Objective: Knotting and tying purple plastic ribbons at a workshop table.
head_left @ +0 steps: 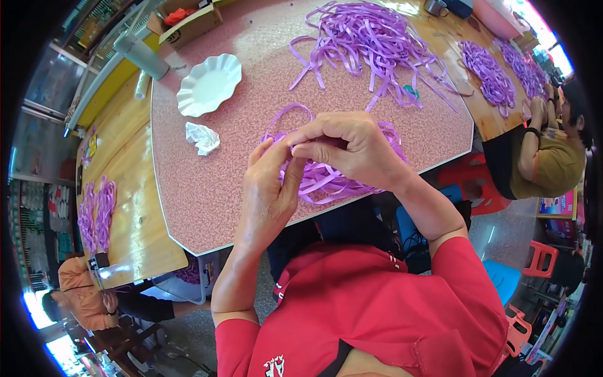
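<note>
My left hand [269, 179] and my right hand [355, 147] meet above the near edge of the pink speckled table [201, 176]. Thumbs and fingertips of both are pinched together at one spot, on what looks like a purple ribbon; the pinched part is mostly covered by the fingers. A loose pile of purple ribbon [330, 182] lies just under and behind the hands, and one loop of it arches up beyond the left fingertips. Farther back on the table spreads a larger tangled heap of purple ribbons [370, 47].
On the left stand a white scalloped dish [209, 85], a crumpled white tissue [202, 138], a grey-green bottle [141, 55] and a cardboard box [191, 28]. Ribbon bundles [488, 72] lie on the right-hand wooden table. One person [549, 151] sits at right, another [88, 292] at lower left.
</note>
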The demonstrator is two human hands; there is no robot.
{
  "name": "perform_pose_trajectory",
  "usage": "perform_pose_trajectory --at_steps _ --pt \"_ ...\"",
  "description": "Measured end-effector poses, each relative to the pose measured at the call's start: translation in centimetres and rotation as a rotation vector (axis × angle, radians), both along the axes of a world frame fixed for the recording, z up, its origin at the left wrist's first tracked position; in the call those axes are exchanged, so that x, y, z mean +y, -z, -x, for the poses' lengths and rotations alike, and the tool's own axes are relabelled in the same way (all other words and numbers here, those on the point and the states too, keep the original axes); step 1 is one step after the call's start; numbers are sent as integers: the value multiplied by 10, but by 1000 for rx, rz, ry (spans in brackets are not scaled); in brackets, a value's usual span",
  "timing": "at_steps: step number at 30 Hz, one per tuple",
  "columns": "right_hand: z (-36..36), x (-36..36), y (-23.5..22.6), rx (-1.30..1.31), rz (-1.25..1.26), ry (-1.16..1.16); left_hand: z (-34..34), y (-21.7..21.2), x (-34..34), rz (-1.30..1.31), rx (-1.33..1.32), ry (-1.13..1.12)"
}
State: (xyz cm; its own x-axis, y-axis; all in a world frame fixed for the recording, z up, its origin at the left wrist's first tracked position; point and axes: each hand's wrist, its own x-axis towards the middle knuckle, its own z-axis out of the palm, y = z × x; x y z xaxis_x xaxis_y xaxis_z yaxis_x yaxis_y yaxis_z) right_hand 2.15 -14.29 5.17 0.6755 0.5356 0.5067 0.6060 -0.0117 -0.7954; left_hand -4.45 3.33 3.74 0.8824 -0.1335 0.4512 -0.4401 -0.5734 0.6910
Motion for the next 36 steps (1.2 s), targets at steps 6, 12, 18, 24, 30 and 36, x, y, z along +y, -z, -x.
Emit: perform_pose_trajectory --at_steps 6,12,18,24,30,36 --pt "4 -4 4 325 -105 -33 9 6 -22 980 370 67" --pt "2 -8 2 345 -79 -15 8 24 -3 1058 492 123" --pt "-1 -11 9 310 -73 -29 6 20 -15 957 343 42" --pt "-1 -25 -1 71 88 4 3 18 -11 896 351 34" --pt "-3 -30 10 299 -6 21 0 19 -13 920 363 81" --pt "-5 -27 15 254 -49 -58 -1 19 -13 920 358 105"
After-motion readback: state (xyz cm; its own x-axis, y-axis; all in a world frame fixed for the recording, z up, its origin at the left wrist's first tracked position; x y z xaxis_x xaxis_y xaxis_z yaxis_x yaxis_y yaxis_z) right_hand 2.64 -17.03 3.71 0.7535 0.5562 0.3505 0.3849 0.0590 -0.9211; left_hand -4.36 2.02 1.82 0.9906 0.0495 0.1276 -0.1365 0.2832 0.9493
